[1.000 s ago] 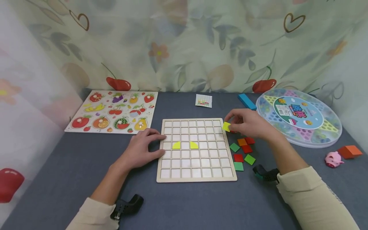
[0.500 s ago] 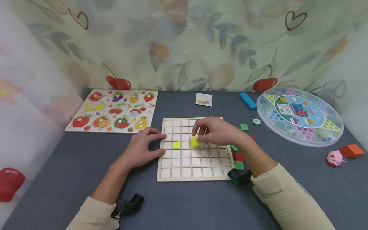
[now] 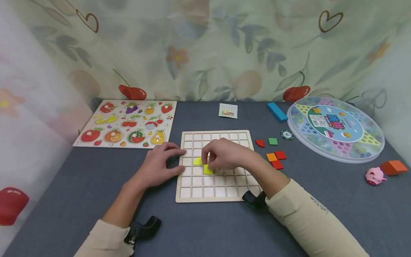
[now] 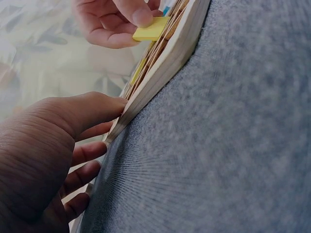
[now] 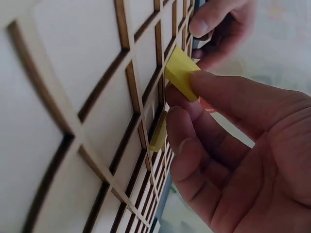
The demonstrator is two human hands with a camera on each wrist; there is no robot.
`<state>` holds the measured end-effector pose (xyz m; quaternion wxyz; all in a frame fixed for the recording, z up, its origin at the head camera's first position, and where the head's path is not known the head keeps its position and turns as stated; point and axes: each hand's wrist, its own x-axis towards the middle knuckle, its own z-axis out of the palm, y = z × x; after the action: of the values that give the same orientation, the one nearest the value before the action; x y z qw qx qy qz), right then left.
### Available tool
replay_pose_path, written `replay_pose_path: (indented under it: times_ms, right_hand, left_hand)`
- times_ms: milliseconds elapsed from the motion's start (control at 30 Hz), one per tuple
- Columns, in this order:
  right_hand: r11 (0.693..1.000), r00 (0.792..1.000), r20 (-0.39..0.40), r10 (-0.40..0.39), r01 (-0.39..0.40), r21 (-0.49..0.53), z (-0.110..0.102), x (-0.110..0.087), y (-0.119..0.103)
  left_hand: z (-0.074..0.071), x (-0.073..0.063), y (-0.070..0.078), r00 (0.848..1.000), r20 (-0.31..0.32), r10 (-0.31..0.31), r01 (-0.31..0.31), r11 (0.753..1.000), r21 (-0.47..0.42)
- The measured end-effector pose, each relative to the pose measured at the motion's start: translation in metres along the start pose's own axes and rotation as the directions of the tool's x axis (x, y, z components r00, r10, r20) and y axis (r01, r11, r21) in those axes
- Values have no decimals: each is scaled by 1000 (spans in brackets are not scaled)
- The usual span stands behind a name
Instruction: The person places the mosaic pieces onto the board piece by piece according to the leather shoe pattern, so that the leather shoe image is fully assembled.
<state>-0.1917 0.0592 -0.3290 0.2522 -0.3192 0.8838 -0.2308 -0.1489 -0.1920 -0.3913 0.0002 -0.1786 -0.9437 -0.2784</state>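
Observation:
A pale wooden grid board [image 3: 192,202] lies on the grey cloth in the head view. My right hand [image 3: 226,154] is over its middle, pinching a yellow tile [image 3: 208,170] between thumb and fingers. The right wrist view shows this tile [image 5: 181,74] tilted, just off the grid. One yellow curved-edge piece [image 3: 197,161] sits in a cell left of my right fingers. Another yellow piece [image 5: 158,132] lies in the grid in the right wrist view; the hand hides it from the head. My left hand [image 3: 159,165] touches the board's left edge with thumb and fingertips.
Right of the board are red, orange and green tiles [image 3: 273,141] and a poker chip [image 3: 287,135]. Beyond lie a round game box [image 3: 335,150], a blue block [image 3: 277,112], a pig figure [image 3: 374,176] and an orange block [image 3: 393,167]. A fruit puzzle [image 3: 144,123] and pattern card [image 3: 228,110] stand behind.
My right hand has carried the yellow tile from the board's right edge leftward to its middle, then slightly toward me. The left hand has stayed at the left edge.

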Motion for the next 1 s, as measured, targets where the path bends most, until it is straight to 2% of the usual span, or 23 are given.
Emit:
replay_pose_path:
  times_ms: [300, 433, 567, 767, 1000]
  right_hand:
    - [989, 998, -54, -26, 18, -149, 8, 3, -5]
    - [983, 997, -69, -29, 16, -182, 10, 3, -6]
    - [988, 997, -74, -34, 23, -150, 7, -2, -5]
    - [996, 989, -129, -75, 68, -61, -8, -20, 2]
    - [1000, 986, -169, -7, 5, -10, -23, -42, 24]
  left_hand:
    - [0, -1, -1, 1000, -3, 7, -7, 1000, 0]
    - [0, 0, 0, 1000, -2, 4, -4, 1000, 2]
    - [0, -1, 0, 1000, 4, -1, 1, 1000, 3]
    - [0, -1, 0, 1000, -4, 2, -2, 1000, 6]
    - [0, -1, 1, 1000, -1, -1, 1, 1000, 6]
